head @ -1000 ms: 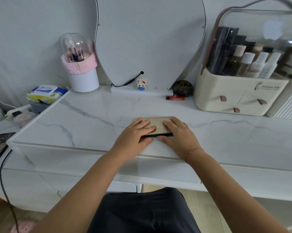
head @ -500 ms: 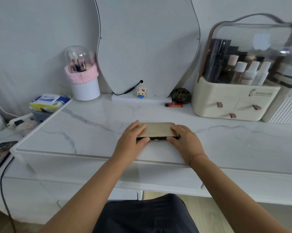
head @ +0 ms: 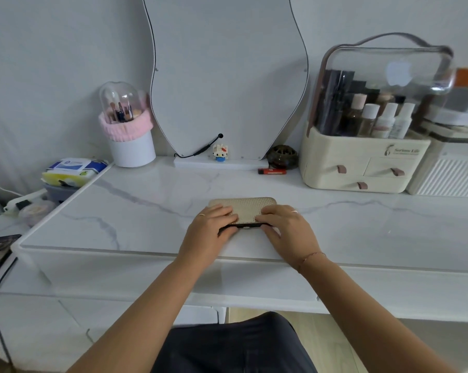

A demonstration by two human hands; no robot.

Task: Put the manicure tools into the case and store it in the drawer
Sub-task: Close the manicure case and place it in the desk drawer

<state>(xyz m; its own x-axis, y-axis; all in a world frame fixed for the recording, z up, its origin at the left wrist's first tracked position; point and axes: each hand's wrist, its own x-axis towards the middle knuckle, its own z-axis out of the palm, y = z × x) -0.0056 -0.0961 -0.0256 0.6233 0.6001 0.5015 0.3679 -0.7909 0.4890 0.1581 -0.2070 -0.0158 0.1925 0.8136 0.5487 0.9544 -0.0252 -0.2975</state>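
case [head: 243, 210]: gold textured shell, dark rim, lying flat on the desk [head: 152, 208], centre, near the front edge. Looks closed or nearly so; can't see the seam well enough to call it.
left hand [head: 210, 232]: on the case's left end, fingers [head: 226, 212] curled over the lid, thumb at the front rim. Grasping the case.
right hand [head: 286, 230]: mirrors it on the right end, fingers over the lid, thumb at the front rim. Also grasping the case.
front edge: desk lip runs just behind my wrists; both forearms cross it.
left edge: desk corner at 9 o'clock from the case, wipes pack [head: 73, 170] just past it at 10 on a lower surface.
open room: bare marble at 9 and 3 o'clock of the case, wide on both sides; clear strip at 12 up to the mirror [head: 227, 76] base.
back row: brush holder [head: 129, 130] at 11, small figure [head: 220, 153] at 12, orange tube [head: 271, 171] at 1, cosmetic organiser [head: 362, 162] at 2, its three small drawers shut.
manicure tools: none visible outside the case.
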